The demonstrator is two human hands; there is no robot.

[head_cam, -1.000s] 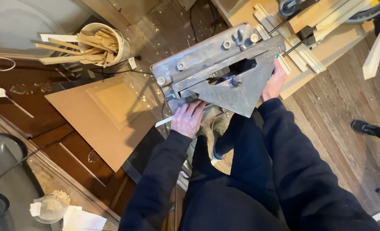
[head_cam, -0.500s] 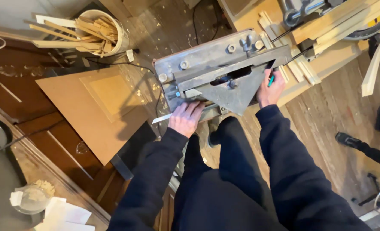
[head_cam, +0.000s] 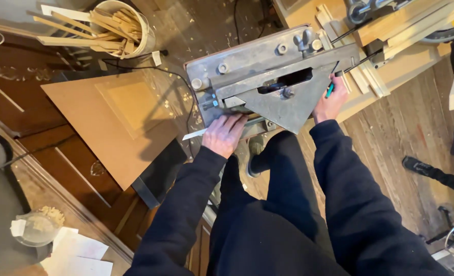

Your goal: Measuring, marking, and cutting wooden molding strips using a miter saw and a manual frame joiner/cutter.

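The left hand (head_cam: pixel 226 134) lies flat, fingers together, on a thin pale strip (head_cam: pixel 196 134) at the front edge of the grey metal cutting machine (head_cam: pixel 268 76). The right hand (head_cam: pixel 330 99) is closed around a teal-tipped handle (head_cam: pixel 329 90) at the right side of the machine. Under it is a wooden floor (head_cam: pixel 406 122); a white bucket (head_cam: pixel 129 30) with wood sticks stands well apart, to the left.

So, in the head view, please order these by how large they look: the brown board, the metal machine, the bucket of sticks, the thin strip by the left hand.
1. Brown board
2. Metal machine, close to it in size
3. Bucket
4. Strip
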